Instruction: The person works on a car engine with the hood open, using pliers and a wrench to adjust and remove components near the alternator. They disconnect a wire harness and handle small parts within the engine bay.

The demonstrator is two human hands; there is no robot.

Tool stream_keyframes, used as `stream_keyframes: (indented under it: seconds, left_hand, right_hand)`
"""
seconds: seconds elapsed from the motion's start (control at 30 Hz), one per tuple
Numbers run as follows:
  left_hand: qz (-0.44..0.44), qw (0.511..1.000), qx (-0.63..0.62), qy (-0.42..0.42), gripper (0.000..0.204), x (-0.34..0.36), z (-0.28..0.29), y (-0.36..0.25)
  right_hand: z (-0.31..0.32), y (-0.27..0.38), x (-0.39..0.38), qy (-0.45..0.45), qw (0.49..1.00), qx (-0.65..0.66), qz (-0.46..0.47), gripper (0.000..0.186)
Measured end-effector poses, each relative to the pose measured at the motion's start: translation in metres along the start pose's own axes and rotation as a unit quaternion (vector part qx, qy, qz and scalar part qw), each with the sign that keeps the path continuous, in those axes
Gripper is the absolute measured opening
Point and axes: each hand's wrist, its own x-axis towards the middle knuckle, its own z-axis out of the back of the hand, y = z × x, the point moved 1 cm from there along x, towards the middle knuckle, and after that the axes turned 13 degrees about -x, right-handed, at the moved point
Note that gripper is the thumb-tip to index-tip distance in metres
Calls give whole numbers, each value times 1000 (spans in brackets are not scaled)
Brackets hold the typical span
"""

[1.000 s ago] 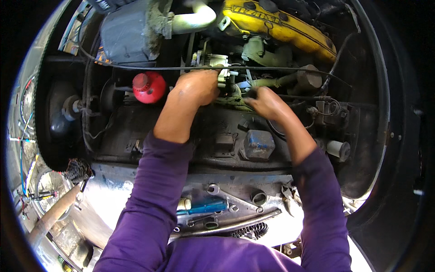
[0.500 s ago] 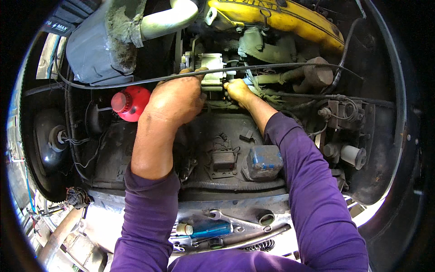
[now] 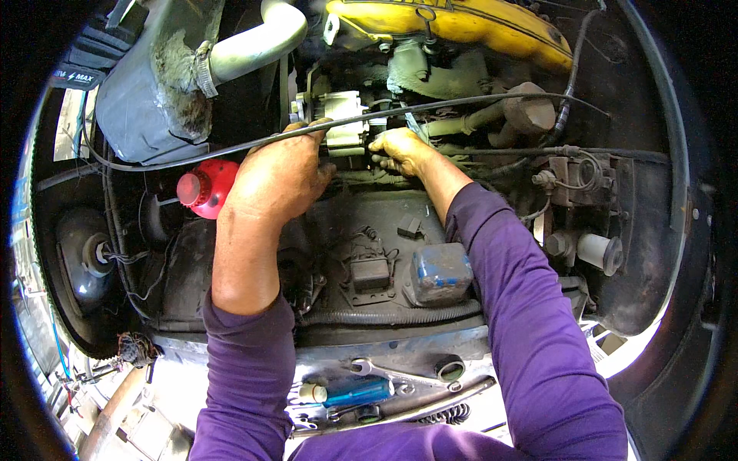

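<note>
Cable (image 3: 415,108) over the left hand's (image 3: 278,170) fingers could snag their lift (right hand's (image 3: 401,150) curl beside the alternator (image 3: 345,140); I can't tell what either pinches).

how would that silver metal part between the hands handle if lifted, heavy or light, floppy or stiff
The silver metal part would probably feel heavy for its size, since it looks like a thick casting. It should stay stiff, given its blocky body. It might catch on the thin black cable crossing in front of it.
</note>
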Motion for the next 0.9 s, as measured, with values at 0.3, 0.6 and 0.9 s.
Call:
stream_keyframes:
  seconds: [0.3,0.6,0.9]
  left_hand:
    - [15,1000,-25,11,48,1,-1,-1]
    - [21,999,-15,30,61,3,1,-7]
    - [44,996,-52,59,67,3,5,-15]
  right_hand:
    - [-3,2,4,32,999,-9,14,15]
    - [-7,7,0,33,999,-11,12,12]
    - [2,4,-2,65,997,-28,3,10]
